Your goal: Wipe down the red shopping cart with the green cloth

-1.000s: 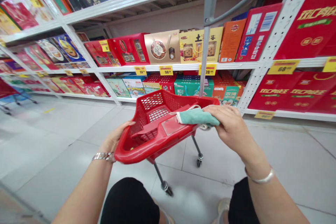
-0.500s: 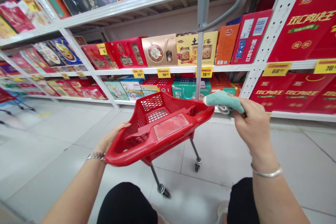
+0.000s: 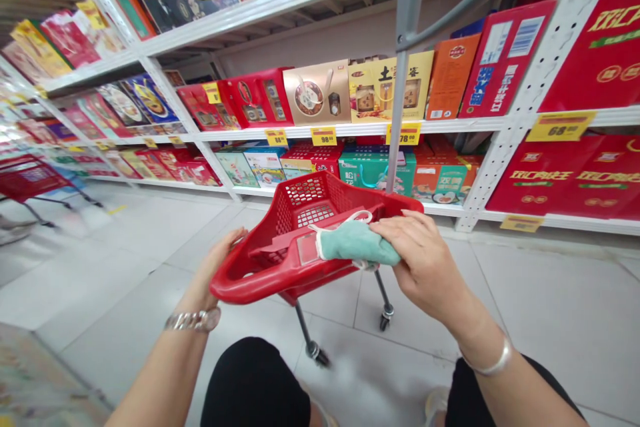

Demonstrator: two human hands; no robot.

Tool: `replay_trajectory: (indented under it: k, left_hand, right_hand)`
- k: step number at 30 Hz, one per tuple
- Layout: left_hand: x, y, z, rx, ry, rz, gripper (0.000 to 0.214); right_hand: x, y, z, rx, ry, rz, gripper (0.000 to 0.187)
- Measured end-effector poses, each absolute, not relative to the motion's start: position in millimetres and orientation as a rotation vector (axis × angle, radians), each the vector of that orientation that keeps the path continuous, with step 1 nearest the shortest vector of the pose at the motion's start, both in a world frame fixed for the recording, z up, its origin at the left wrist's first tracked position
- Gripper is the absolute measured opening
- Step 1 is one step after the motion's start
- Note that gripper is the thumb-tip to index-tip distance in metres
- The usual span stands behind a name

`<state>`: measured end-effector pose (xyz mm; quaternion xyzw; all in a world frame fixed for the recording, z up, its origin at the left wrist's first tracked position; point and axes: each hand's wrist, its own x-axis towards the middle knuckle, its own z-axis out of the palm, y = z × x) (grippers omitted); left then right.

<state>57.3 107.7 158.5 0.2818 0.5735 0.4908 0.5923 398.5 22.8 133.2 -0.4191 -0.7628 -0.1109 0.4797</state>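
Red basket (image 3: 310, 203), long axis forward; left hand (image 3: 220, 263) on rim (image 3: 235, 290) (right hand (image 3: 427, 267) on cloth (image 3: 356, 243))

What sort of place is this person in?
It looks like a supermarket or similar shop: white metal shelving stacked with boxed gift sets, yellow price tags along the shelf edges, and a red wheeled shopping basket in front of the person.
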Motion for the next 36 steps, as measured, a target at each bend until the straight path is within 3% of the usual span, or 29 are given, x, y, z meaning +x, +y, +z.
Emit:
replay_trajectory:
  k: [6, 9, 14, 26, 31, 36]
  left_hand:
    - [56, 56, 159, 0.679, 1.384, 1.401, 0.017]
    - [55, 43, 158, 0.681, 1.414, 1.389, 0.03]
    - [36, 51, 156, 0.814, 1.501, 1.337, 0.05]
    - [6, 85, 169, 0.933, 1.426, 1.201, 0.07]
    - [7, 98, 167, 0.941, 1.365, 1.2, 0.07]
    - [10, 112, 161, 0.916, 1.298, 1.217, 0.063]
  right_hand:
    - [397, 22, 138, -1.016, -1.866, -0.265, 0.048]
    - [393, 21, 140, -1.01, -1.864, -0.273, 0.046]
    - [388, 20, 140, -1.002, -1.89, -0.242, 0.05]
    - [418, 28, 137, -1.063, -1.931, -0.183, 0.048]
    - [445, 44, 125, -1.08, -1.864, -0.177, 0.042]
    - [468, 45, 126, -1.231, -1.694, -0.461, 0.033]
